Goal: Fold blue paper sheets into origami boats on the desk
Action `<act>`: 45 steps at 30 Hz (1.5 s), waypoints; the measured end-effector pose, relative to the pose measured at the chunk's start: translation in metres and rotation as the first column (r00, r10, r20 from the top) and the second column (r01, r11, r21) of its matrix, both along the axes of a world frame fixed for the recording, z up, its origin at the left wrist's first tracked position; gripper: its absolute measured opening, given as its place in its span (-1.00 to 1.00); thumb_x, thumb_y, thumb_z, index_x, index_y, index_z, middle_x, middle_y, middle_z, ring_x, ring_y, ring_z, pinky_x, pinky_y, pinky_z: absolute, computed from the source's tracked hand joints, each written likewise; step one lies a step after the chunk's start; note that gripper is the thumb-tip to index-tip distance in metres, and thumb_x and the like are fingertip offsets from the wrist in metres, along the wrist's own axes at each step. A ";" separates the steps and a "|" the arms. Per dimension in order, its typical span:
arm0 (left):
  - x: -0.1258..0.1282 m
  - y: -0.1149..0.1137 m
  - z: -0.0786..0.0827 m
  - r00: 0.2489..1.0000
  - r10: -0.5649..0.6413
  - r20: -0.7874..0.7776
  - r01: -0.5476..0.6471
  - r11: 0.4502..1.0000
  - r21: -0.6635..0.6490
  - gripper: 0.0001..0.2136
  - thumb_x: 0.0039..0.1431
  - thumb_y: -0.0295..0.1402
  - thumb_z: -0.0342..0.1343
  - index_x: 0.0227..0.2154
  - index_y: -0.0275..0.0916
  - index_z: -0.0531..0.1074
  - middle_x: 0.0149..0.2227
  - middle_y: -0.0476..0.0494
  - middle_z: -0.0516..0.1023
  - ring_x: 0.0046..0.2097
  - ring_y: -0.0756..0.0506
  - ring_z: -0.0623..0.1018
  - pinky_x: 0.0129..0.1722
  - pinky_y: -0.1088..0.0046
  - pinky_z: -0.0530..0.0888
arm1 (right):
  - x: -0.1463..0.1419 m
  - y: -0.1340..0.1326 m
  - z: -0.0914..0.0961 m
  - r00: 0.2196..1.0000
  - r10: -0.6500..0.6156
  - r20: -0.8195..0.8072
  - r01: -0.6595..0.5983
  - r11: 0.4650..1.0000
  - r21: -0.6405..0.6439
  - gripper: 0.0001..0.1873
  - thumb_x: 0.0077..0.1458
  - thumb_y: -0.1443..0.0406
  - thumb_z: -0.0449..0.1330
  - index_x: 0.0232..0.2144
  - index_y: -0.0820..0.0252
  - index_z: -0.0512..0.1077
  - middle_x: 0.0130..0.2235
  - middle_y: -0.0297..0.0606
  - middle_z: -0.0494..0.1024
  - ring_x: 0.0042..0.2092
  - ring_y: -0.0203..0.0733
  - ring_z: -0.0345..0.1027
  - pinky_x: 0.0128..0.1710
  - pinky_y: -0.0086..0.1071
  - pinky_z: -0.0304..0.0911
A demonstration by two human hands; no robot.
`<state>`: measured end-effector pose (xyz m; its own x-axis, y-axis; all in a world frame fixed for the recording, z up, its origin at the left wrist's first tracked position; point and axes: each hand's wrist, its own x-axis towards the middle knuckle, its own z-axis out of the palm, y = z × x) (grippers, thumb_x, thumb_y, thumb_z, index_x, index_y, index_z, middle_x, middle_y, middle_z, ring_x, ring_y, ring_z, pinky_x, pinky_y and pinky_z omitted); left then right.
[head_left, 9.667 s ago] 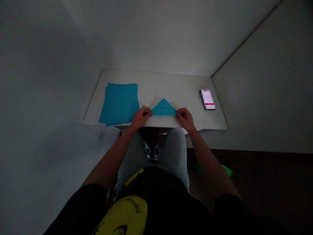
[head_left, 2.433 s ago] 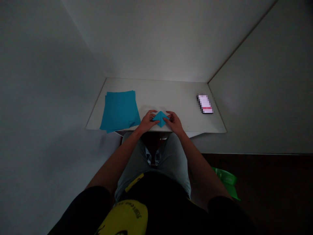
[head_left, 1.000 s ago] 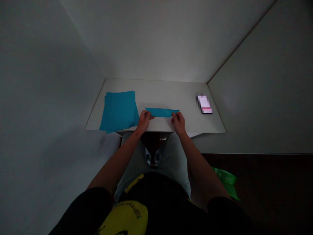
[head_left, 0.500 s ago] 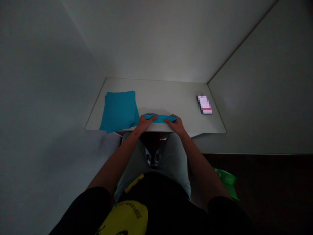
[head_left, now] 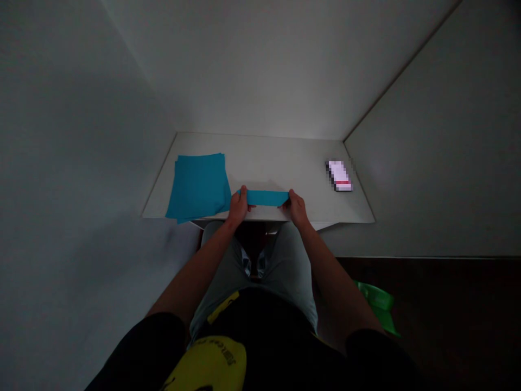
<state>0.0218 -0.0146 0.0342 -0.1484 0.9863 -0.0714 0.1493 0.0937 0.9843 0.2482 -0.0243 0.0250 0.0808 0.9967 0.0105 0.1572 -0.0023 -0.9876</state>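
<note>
A narrow folded strip of blue paper (head_left: 267, 198) is stretched level between my hands, just above the front edge of the white table (head_left: 277, 157). My left hand (head_left: 239, 205) pinches its left end, thumb on top and fingers curled underneath. At the other end, my right hand (head_left: 297, 207) grips the strip the same way, with fingertips showing below it. Left of my left hand lies a stack of blue paper sheets (head_left: 199, 185), its edges slightly uneven.
A phone (head_left: 340, 175) with a lit, blurred screen rests on the table's right side. Walls close in the table at the back and both sides. My legs (head_left: 288, 260) are under the front edge. A green plastic object (head_left: 378, 304) stands on the dark floor to the right.
Both thumbs have shifted from the strip's middle outward to its ends. The strip now shows a flat, wider face between my hands. The paper stack has stayed put.
</note>
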 end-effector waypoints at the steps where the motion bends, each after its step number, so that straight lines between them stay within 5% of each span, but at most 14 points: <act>1: 0.000 0.000 -0.001 1.000 0.005 0.001 -0.005 1.000 0.001 -0.26 0.32 0.45 -0.20 -0.55 -0.14 0.33 -0.72 -0.03 0.34 -0.61 -0.06 0.45 -0.52 0.40 0.40 | 0.000 0.000 0.000 1.000 -0.018 -0.005 0.018 1.000 0.022 -0.17 0.29 -0.43 -0.06 -0.60 0.06 0.37 -0.61 -0.29 0.42 -0.49 -0.17 0.33 -0.34 -0.27 0.34; 8: 0.002 0.004 -0.002 0.994 -0.012 0.107 0.014 1.000 -0.017 -0.40 0.33 0.33 0.03 -0.36 -0.18 0.39 -0.64 0.05 0.42 -0.63 -0.02 0.44 -0.66 0.51 0.28 | 0.007 -0.006 0.007 0.998 -0.020 -0.068 0.027 0.994 0.110 -0.39 0.18 -0.26 0.32 -0.02 0.06 0.53 -0.59 -0.52 0.37 -0.53 -0.26 0.26 -0.48 -0.38 0.20; 12: 0.003 0.005 -0.002 0.994 -0.011 0.112 0.012 1.000 -0.006 -0.46 0.34 0.28 0.09 -0.32 -0.17 0.38 -0.65 0.10 0.39 -0.63 -0.01 0.45 -0.66 0.53 0.29 | 0.021 -0.021 0.013 0.998 0.053 -0.042 -0.050 0.996 0.070 -0.40 0.11 -0.23 0.39 -0.08 0.08 0.56 -0.50 -0.43 0.51 -0.51 -0.28 0.33 -0.48 -0.38 0.28; 17: 0.002 0.004 -0.002 0.996 -0.001 0.092 -0.005 0.998 0.066 -0.33 0.30 0.43 -0.06 -0.46 -0.14 0.31 -0.67 0.06 0.32 -0.61 -0.02 0.40 -0.63 0.47 0.33 | 0.035 -0.045 0.026 0.980 0.199 0.027 -0.200 0.978 0.057 -0.45 0.11 -0.14 0.45 -0.04 0.09 0.59 -0.34 -0.31 0.65 -0.38 -0.21 0.50 -0.41 -0.35 0.38; 26: 0.000 0.006 -0.007 0.996 -0.004 0.094 -0.005 0.996 0.093 -0.29 0.19 0.52 -0.10 -0.50 -0.12 0.24 -0.60 0.06 0.24 -0.56 -0.02 0.32 -0.58 0.42 0.29 | 0.031 -0.059 0.031 0.968 0.249 0.001 -0.248 0.964 0.094 -0.54 0.16 -0.08 0.46 -0.10 0.04 0.50 -0.28 -0.36 0.59 -0.38 -0.27 0.42 -0.40 -0.38 0.38; 35: -0.001 0.006 -0.008 1.000 -0.019 0.025 0.016 0.989 0.145 -0.27 0.20 0.52 -0.11 -0.53 -0.13 0.25 -0.56 0.02 0.27 -0.48 -0.04 0.31 -0.48 0.38 0.31 | 0.033 -0.065 0.053 0.864 0.394 0.313 -0.452 0.882 0.136 -0.58 0.33 -0.02 0.32 0.12 0.00 0.56 -0.03 -0.20 0.68 -0.25 -0.17 0.55 -0.24 -0.29 0.50; 45: -0.002 0.004 -0.004 0.999 -0.043 -0.023 0.046 0.988 0.146 -0.29 0.22 0.50 -0.09 -0.54 -0.12 0.23 -0.55 0.03 0.25 -0.45 -0.05 0.29 -0.44 0.38 0.31 | 0.037 -0.067 0.069 0.813 0.381 0.441 -0.482 0.864 0.143 -0.67 0.37 -0.05 0.27 -0.11 0.04 0.60 -0.20 -0.20 0.64 -0.31 -0.17 0.47 -0.26 -0.29 0.44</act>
<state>0.0203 -0.0103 0.0298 -0.1038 0.9916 0.0767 0.1697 -0.0584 0.9838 0.2851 -0.0916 0.0936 -0.4182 0.8889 0.1871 0.4516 0.3822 -0.8062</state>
